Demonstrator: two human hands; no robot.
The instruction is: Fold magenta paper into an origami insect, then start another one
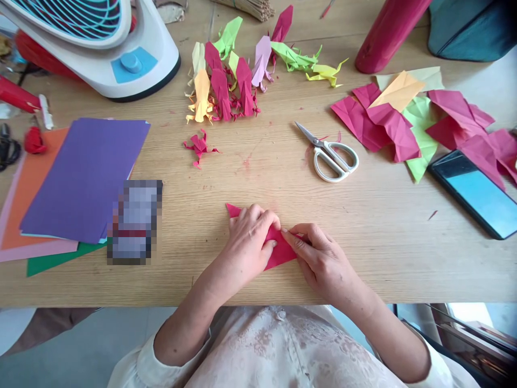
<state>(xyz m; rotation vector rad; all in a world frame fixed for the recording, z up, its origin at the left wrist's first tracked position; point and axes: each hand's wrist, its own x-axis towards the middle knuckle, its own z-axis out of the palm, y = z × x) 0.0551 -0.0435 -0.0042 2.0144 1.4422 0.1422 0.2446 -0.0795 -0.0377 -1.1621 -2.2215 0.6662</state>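
Observation:
A folded piece of crimson origami paper [283, 257] lies on the wooden table close to its front edge, partly covered by both hands. My left hand [249, 237] rests over its left part with fingers bent, holding the sheet down; a pointed corner sticks out beyond the knuckles. At the paper's right side, my right hand [321, 258] pinches the upper edge between thumb and index finger. The fingertips of the two hands are close together but apart. White-handled scissors [332, 159] lie beyond my right hand, blades pointing up and left.
Several folded paper figures [221, 89] stand at the back, with a small crimson one [200, 146] nearer. Coloured sheets [84, 178] and a pixelated phone-shaped object [135, 221] lie left, below a fan [137, 54]. Creased papers [388, 118] and a phone [476, 194] lie right.

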